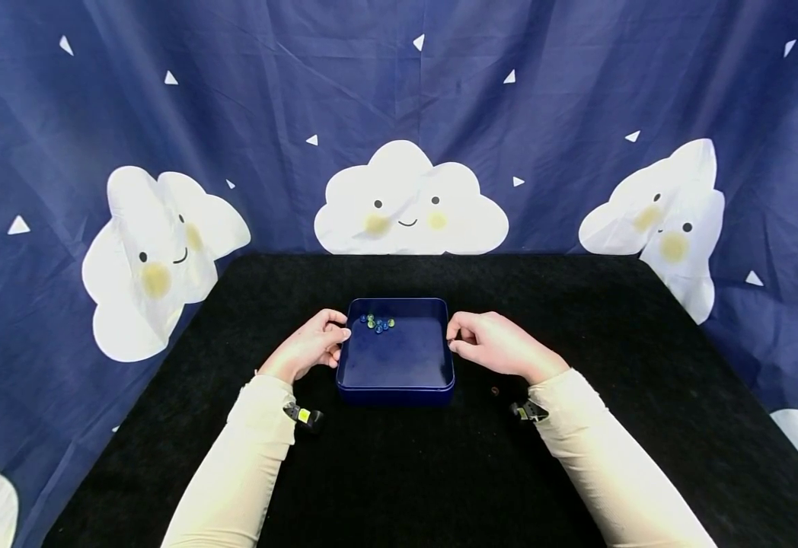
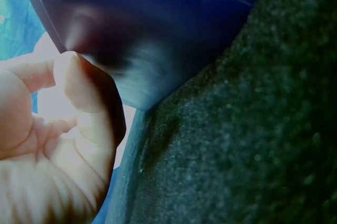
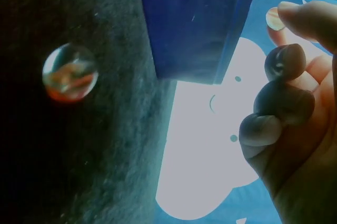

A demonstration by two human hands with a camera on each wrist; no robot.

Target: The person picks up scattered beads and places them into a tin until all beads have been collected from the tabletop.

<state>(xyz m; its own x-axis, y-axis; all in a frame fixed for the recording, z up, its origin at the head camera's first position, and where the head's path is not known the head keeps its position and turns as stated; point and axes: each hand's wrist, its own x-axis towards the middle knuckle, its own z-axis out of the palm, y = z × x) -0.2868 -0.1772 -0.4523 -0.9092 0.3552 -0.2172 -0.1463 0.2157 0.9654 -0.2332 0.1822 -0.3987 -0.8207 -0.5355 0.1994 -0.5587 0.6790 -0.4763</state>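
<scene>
A blue square box [image 1: 395,365] stands on the black table, with several blue and yellow-green marbles [image 1: 380,329] inside at its far left. At the box's left wall, my left hand [image 1: 310,342] holds the rim between thumb and fingers; the wall [image 2: 158,29] also shows in the left wrist view. My right hand [image 1: 502,342], beside the right wall, pinches a clear marble [image 3: 273,20] between thumb and index finger, its other fingers curled. Another marble [image 3: 70,73], clear with orange inside, lies on the cloth between the box and my right wrist.
Black cloth [image 1: 399,479] covers the table. A dark blue curtain [image 1: 399,76] with white clouds surrounds the back and sides. Wrist cameras [image 1: 306,417] sit below both sleeves.
</scene>
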